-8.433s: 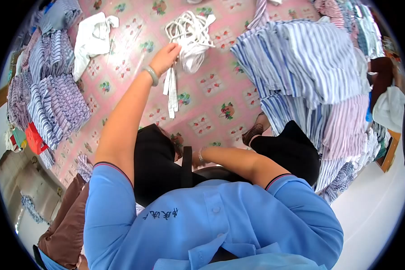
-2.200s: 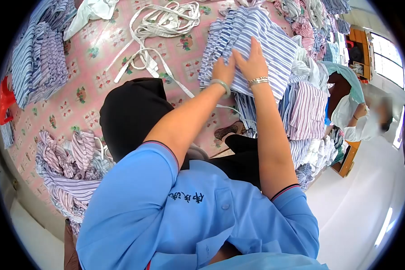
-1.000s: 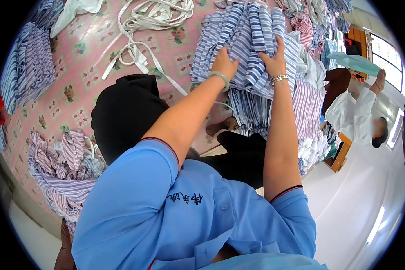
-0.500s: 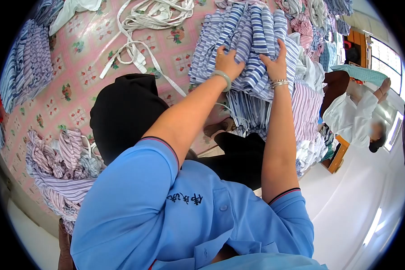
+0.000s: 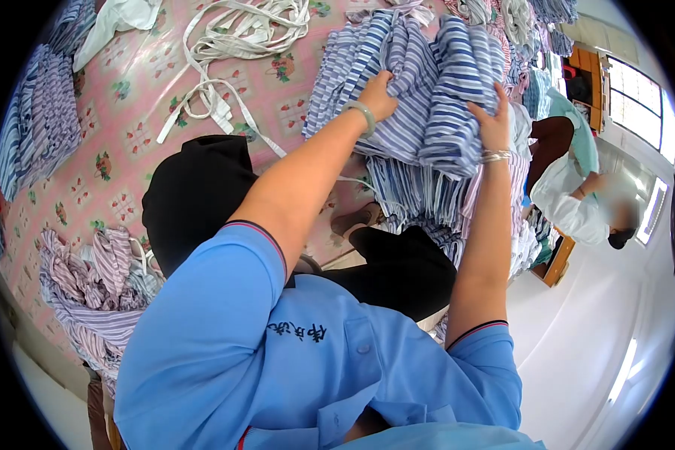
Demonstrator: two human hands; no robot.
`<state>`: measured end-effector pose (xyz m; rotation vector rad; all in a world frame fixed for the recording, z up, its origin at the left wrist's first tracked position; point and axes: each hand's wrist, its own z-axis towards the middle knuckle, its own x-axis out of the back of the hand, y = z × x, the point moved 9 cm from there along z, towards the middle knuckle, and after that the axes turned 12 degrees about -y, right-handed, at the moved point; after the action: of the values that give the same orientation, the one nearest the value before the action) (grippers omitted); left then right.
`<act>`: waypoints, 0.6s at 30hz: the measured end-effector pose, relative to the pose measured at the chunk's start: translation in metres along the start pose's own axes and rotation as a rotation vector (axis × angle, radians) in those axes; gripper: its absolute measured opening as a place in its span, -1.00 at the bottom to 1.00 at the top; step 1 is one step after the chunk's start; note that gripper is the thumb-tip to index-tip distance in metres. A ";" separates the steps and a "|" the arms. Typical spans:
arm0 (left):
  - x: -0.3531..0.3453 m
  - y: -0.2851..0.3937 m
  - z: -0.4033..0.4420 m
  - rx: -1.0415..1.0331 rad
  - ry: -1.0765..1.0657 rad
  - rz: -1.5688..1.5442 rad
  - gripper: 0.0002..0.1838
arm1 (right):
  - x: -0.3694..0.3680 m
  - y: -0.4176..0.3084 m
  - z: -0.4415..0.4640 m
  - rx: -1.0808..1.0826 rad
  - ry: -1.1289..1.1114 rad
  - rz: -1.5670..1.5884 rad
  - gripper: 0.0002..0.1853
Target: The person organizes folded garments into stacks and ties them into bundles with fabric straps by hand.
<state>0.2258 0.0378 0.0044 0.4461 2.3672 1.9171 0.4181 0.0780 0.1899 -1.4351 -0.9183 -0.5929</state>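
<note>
A thick stack of folded blue-and-white striped cloth (image 5: 352,67) lies in front of me. My left hand (image 5: 378,97), with a pale green bangle at the wrist, has its fingers closed on the edge of a striped piece in the middle. To the right is a darker blue striped folded bundle (image 5: 451,97), set a little apart from the stack. My right hand (image 5: 493,120), with silver bangles, grips this bundle along its right side, thumb on top and apart from the fingers. Some fingertips are hidden by the cloth.
A tangle of white cloth tape (image 5: 247,34) lies on the pink patterned table cover (image 5: 105,142). Striped stacks (image 5: 45,112) stand at far left, and crumpled striped garments (image 5: 97,285) lie lower left. A co-worker in a white top (image 5: 570,199) is at the right.
The dark-striped bundle has shifted right with my right hand, and a flatter striped layer shows beside it. My left hand has stayed near the middle, its fingers drawn together. The co-worker's arm has lowered.
</note>
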 end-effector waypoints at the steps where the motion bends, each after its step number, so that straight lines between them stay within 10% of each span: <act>1: 0.001 0.005 -0.002 0.039 -0.065 -0.098 -0.36 | 0.017 0.000 0.000 0.001 -0.016 -0.014 -0.24; 10: 0.003 0.000 0.014 0.253 -0.135 -0.380 0.05 | 0.108 -0.016 0.000 -0.036 0.070 -0.254 -0.33; 18: -0.021 -0.014 0.027 0.173 -0.354 -0.511 0.03 | -0.090 -0.060 0.012 -0.285 -0.197 -0.608 -0.31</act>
<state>0.2498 0.0548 -0.0174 0.1464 2.1493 1.3011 0.3175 0.0683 0.1496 -1.4779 -1.4934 -1.0793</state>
